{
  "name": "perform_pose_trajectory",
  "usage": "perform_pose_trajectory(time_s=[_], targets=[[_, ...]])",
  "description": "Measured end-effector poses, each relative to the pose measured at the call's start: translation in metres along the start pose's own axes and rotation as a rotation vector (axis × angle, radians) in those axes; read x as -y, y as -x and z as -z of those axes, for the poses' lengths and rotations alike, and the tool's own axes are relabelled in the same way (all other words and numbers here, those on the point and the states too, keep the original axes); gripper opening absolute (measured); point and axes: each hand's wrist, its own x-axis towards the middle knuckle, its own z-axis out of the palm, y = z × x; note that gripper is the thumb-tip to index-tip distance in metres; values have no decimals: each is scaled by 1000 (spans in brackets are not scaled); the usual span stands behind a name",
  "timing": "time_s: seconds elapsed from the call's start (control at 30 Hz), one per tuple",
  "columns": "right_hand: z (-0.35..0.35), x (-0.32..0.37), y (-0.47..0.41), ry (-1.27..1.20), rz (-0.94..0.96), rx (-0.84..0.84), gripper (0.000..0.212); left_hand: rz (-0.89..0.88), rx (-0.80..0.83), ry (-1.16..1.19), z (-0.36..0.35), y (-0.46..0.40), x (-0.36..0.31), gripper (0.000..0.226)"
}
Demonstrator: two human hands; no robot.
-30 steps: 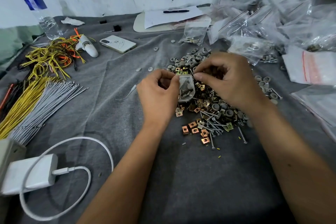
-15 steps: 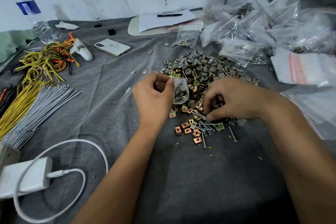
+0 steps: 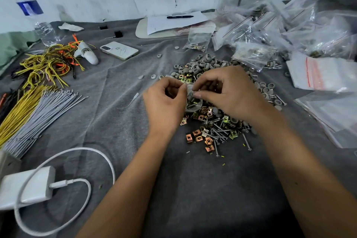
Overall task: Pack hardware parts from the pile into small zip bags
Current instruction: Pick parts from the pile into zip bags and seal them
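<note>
A pile of hardware parts (image 3: 214, 125) lies on the grey cloth: grey rubber rings at the back, brass clips and long screws in front. My left hand (image 3: 166, 102) pinches the top edge of a small clear zip bag (image 3: 193, 102) that holds some parts. My right hand (image 3: 228, 91) is at the bag's mouth from the right, thumb and fingers curled and pinched there. What the right fingers hold is hidden. The bag hangs just above the pile between both hands.
Filled zip bags (image 3: 270, 31) heap at the back right, with flat empty bags (image 3: 324, 73) beside them. A phone (image 3: 119, 50), water bottle (image 3: 36, 17), wire bundles (image 3: 38, 106), charger with cable (image 3: 29, 185) and a paper with pen (image 3: 179, 17) lie around.
My right hand has risen from the pile, where it was picking among the screws and clips, up to the bag's mouth. My left hand kept hold of the bag.
</note>
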Motion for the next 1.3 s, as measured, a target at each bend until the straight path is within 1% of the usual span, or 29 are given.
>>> perform_pose_trajectory(time_s=[0.07,0.17,0.23,0.27,0.3,0.4,0.43,0.5,0.57,0.67,0.8,0.87,0.93,1.0,1.1,1.3], targets=[[-1,-1,-1,38,-35,-19,12,11,-11,10,1,0,-1,10],[4,-3,2,3,-77,-73,10,21,-19,17,1,0,-2,9],[13,-6,4,-8,-89,-71,9,26,-19,14,0,0,-2,8],[19,-8,4,10,-99,-36,10,26,-18,13,0,0,-1,9],[25,-10,4,54,-112,34,12,24,-16,11,0,0,-1,9],[37,-14,5,207,-168,327,18,13,-10,6,-1,1,-2,10],[36,-15,6,222,-193,387,20,11,-10,3,-1,1,-2,10],[32,-16,8,233,-217,425,25,7,-11,1,-1,1,-2,12],[26,-17,9,243,-195,403,24,1,-5,2,-1,1,-2,13],[23,-19,10,226,-142,337,15,-1,-4,2,-1,2,-2,11],[23,-14,10,142,-63,171,8,-5,1,0,-2,1,-1,13],[21,-6,8,124,-14,99,9,-3,4,1,-2,1,-1,16],[17,2,2,142,19,89,10,-3,3,2,-3,1,-1,16],[10,7,-4,208,34,114,13,1,4,7,-2,0,0,12],[1,11,-9,290,18,139,20,20,-5,38,-2,0,0,9],[15,2,-3,222,-35,22,12,71,-25,107,-3,-2,2,8]])
